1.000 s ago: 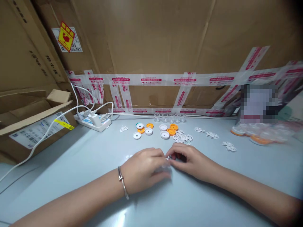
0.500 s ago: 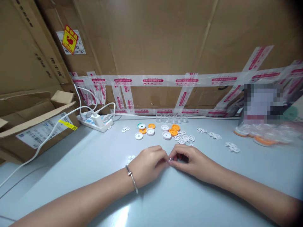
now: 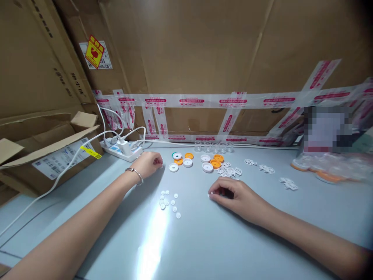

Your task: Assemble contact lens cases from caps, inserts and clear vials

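Right hand (image 3: pixel 234 192): Thumb and forefinger pinched a small white part (image 3: pixel 209 195) low over the gray table (image 3: pixel 233 249), right of center.
Left hand (image 3: pixel 147 164): It reached toward the far left near a power strip (image 3: pixel 118 152), a white piece (image 3: pixel 161 167) at its fingertips; whether they gripped it, one could not tell.
White discs (image 3: pixel 173 202): They lay loose, left of the right hand.
Far middle: White caps (image 3: pixel 207 167) and orange caps (image 3: pixel 216 163) sat before clear cups (image 3: pixel 215 148).
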Demonstrator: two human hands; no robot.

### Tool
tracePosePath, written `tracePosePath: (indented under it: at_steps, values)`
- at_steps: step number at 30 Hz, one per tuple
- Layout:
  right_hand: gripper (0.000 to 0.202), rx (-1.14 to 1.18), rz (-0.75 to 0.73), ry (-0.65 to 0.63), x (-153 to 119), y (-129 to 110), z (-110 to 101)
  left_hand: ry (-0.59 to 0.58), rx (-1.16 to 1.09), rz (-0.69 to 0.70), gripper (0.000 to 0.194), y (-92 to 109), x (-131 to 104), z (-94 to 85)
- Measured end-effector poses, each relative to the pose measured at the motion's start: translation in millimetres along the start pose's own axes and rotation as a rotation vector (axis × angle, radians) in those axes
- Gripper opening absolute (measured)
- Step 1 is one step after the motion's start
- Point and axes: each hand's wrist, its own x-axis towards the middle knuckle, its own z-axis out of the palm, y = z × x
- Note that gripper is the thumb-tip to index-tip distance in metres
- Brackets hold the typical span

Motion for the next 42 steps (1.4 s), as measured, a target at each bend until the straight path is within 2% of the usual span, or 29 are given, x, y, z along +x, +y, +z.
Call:
tracePosePath:
  at_steps: [6, 9, 12, 16, 19, 21, 23, 26, 32, 34, 38, 42]
  values:
    - [0.013, 0.008, -0.019, 0.011, -2.3, 0.3, 0.3, 0.011, -0.003, 0.128, 0.021, 23.8, -5.7, 10.6]
    - [0.015, 0.012, -0.003, 0.022, -2.2, -0.2, -3.7, -0.022, -0.006, 0.175, 0.013, 28.5, -6.8, 16.1]
    - [0.02, 0.024, 0.035, 0.057, -1.4, -1.6, -12.9, -0.029, -0.008, 0.19, 0.008, 25.0, -6.1, 20.3]
    - [0.022, 0.036, 0.09, 0.137, -0.2, -2.9, -29.4, -0.017, -0.02, 0.209, 0.008, 27.8, -9.1, 17.3]
    - [0.025, 0.062, 0.129, 0.173, 1.8, -0.6, -37.4, -0.002, -0.054, 0.256, 0.008, 49.8, -18.4, 12.8]
    - [0.028, 0.097, 0.146, 0.169, 3.9, 2.7, -38.9, -0.011, -0.145, 0.386, 0.006, 72.3, -27.3, 12.9]
    - [0.031, 0.132, 0.143, 0.142, 5.9, 6.3, -38.0, -0.032, -0.19, 0.514, 0.008, 94.6, -35.9, 16.9]
    - [0.031, 0.135, 0.124, 0.101, 7.3, 9.7, -35.6, -0.064, -0.157, 0.582, 0.01, 114.8, -42.7, 27.7]
    - [0.028, 0.136, 0.104, 0.093, 5.3, 8.5, -35.2, -0.167, -0.196, 0.538, 0.007, 113.3, -37.4, 42.4]
    - [0.028, 0.135, 0.11, 0.09, 5.2, 8.5, -34.9, -0.175, -0.223, 0.491, 0.008, 111.1, -35.8, 43.0]
    - [0.025, 0.125, 0.109, 0.059, 5.2, 9.1, -32.4, -0.178, -0.273, 0.437, 0.029, 108.9, -34.2, 42.6]
    - [0.022, 0.113, 0.098, 0.018, 4.3, 7.6, -30.3, -0.198, -0.301, 0.453, 0.022, 109.2, -32.9, 42.5]
